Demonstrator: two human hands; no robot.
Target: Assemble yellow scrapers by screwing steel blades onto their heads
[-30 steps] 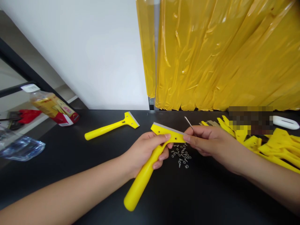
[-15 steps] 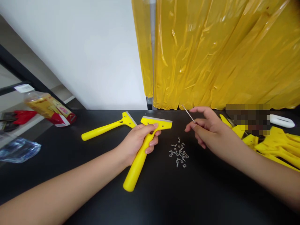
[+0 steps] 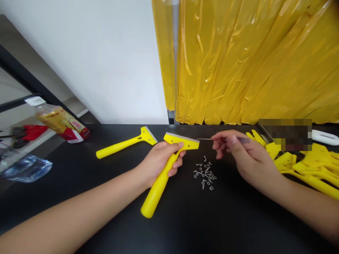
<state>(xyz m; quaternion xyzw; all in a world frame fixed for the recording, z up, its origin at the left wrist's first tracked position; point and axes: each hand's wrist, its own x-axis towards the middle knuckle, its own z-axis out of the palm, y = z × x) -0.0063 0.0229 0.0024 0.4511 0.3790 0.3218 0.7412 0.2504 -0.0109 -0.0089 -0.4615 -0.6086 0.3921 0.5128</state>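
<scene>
My left hand (image 3: 165,158) is closed round the neck of a yellow scraper (image 3: 156,192), thumb on its head, with the metal blade edge facing away from me. In my right hand (image 3: 238,150) is a thin screwdriver (image 3: 205,139), gripped by its see-through purplish handle. The shaft points left, and its tip is close to the right end of the scraper head; whether they touch I cannot tell. Below lies a loose heap of small screws and nuts (image 3: 206,174) on the black table. A second yellow scraper (image 3: 119,146) rests left of my left hand.
Several yellow scraper parts (image 3: 315,165) are piled at the right, by a blurred-out patch and a white object (image 3: 325,137). A drink bottle (image 3: 62,121) and clear plastic packaging (image 3: 29,169) sit at the left. Yellow plastic sheeting (image 3: 238,63) hangs behind the table (image 3: 185,225).
The screwdriver has swung from pointing up and left to nearly level, its tip now near the scraper head. My left hand still holds the scraper. The view has shifted slightly.
</scene>
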